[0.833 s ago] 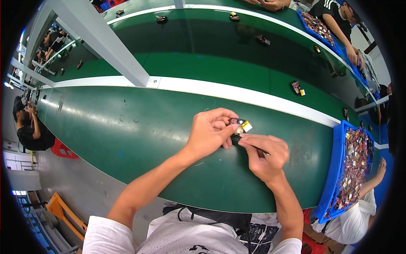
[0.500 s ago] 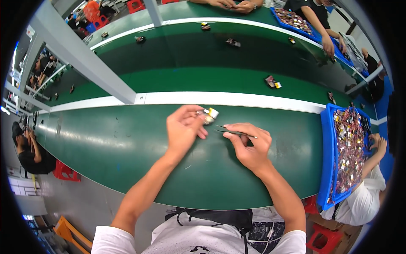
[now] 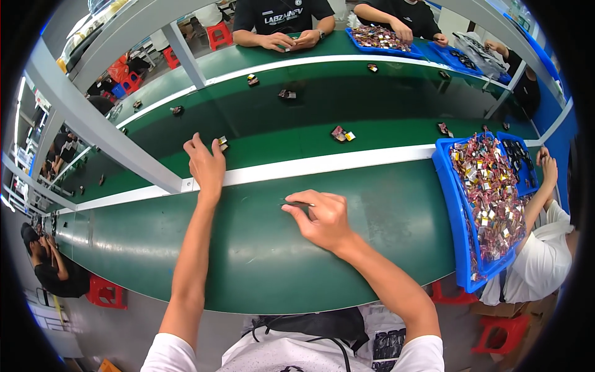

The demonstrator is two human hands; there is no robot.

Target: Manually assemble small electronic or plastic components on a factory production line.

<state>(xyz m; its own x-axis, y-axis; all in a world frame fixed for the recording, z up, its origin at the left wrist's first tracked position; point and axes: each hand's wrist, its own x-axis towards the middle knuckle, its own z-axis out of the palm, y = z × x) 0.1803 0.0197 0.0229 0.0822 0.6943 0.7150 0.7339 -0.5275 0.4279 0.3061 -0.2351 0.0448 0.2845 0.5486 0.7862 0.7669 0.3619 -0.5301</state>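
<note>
My left hand [image 3: 206, 164] reaches past the white rail over the green belt, its fingers spread. Just beside its fingertips is a small electronic part [image 3: 223, 142] with a white and yellow label, partly hidden by the hand; it looks let go. Above the green bench, my right hand [image 3: 325, 220] pinches dark tweezers [image 3: 300, 204], their tips pointing left with nothing visible between them. Farther right on the belt lies another small part [image 3: 342, 134], dark reddish with a white and yellow tab.
A blue tray [image 3: 462, 229] heaped with small wired parts stands at the bench's right end. The white rail [image 3: 322, 162] divides bench from belt. A grey post [image 3: 124, 124] rises at the left. Co-workers sit across the belt and at both sides; several parts dot the belt.
My left hand has gone from the bench, where it held the part, forward and left over the belt, and its fingers have opened. My right hand has shifted left with the tweezers.
</note>
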